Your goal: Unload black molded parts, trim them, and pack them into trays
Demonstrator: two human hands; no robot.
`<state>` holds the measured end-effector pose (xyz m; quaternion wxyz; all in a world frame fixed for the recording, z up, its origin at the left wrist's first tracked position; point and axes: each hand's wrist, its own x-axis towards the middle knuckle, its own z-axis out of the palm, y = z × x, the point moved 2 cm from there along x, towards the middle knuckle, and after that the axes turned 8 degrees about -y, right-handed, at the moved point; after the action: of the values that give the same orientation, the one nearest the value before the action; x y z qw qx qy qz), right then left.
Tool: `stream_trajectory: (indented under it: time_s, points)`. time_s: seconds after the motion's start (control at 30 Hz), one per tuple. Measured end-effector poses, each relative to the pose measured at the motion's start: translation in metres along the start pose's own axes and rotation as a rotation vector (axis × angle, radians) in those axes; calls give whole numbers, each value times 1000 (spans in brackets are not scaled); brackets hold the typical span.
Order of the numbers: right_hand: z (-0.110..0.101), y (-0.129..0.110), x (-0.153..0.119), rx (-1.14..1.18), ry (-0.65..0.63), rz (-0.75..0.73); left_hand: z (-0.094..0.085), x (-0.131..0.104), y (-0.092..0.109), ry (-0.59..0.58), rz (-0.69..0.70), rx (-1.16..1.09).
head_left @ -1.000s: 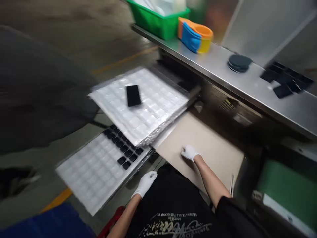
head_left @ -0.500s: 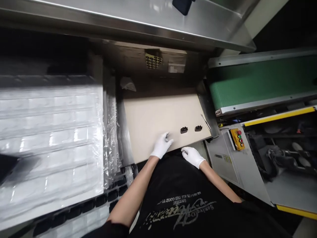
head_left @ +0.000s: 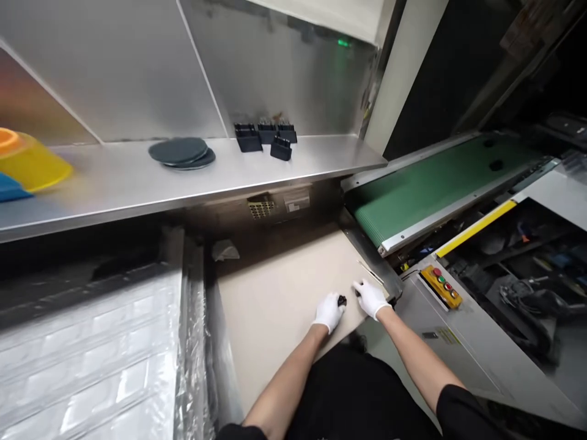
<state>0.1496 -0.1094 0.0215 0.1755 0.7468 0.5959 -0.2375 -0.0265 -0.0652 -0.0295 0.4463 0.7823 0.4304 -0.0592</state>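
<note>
Both hands wear white gloves and work over a beige board [head_left: 270, 305]. My left hand [head_left: 327, 313] has its fingers closed around a small black block [head_left: 342, 300], whose knobbed end sticks out past the fingertips. Just to the right, my right hand [head_left: 371, 299] is curled over a second small black block, mostly hidden by the fingers, with only a dark bit showing at the fingertips. A pair of thin metal tweezers [head_left: 370, 272] lies on the board's right edge, beyond my right hand.
Stacked clear plastic trays [head_left: 114, 354] stand on the left. A steel shelf [head_left: 220, 177] above holds several black blocks [head_left: 280, 148], dark round discs [head_left: 178, 151] and a yellow container [head_left: 34, 162]. To the right are a green conveyor belt [head_left: 422, 183] and a button box [head_left: 441, 286].
The view has tilted up, showing more of the shelf. Both hands have moved right and forward onto the two black blocks, which stood free on the board before.
</note>
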Motion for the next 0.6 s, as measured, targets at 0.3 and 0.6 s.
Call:
stream_trajectory:
  time_s: [0.3,0.6]
  points:
    - [-14,27,30,-142,-106,-210,26,31,8,70,-25,-133]
    - [-31,51,40,-115,-88,-430,21,13,24,290,-177,-421]
